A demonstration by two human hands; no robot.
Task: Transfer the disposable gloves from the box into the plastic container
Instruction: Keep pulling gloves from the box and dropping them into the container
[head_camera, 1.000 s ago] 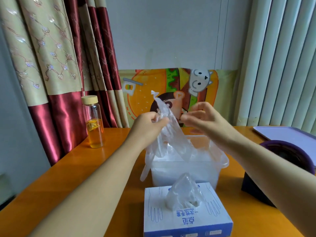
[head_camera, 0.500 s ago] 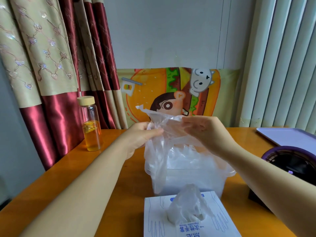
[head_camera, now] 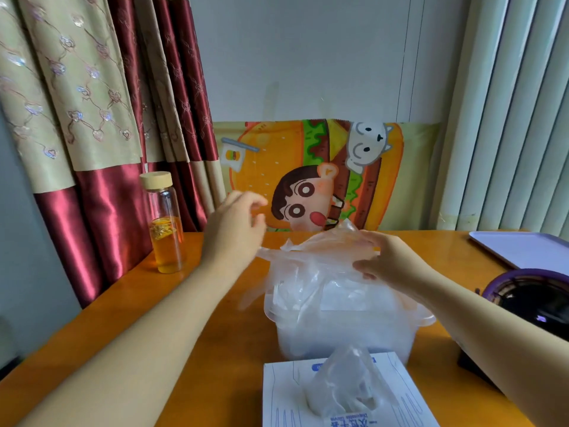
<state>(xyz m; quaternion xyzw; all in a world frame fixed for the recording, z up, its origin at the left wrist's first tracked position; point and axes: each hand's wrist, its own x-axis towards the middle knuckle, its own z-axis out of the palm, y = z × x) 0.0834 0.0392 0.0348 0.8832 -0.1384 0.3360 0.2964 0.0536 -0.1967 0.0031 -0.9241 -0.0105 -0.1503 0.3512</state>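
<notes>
Right hand (head_camera: pixel 388 261) fingers pinch a clear glove (head_camera: pixel 320 251) over the plastic container (head_camera: pixel 338 329); left hand (head_camera: pixel 236 224) raised alongside, fingers loosely curled, empty.

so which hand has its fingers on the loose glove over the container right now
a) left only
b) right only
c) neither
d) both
b: the right hand grips the clear glove with its fingers above the plastic container, while the left hand is raised and open, holding nothing.
</notes>
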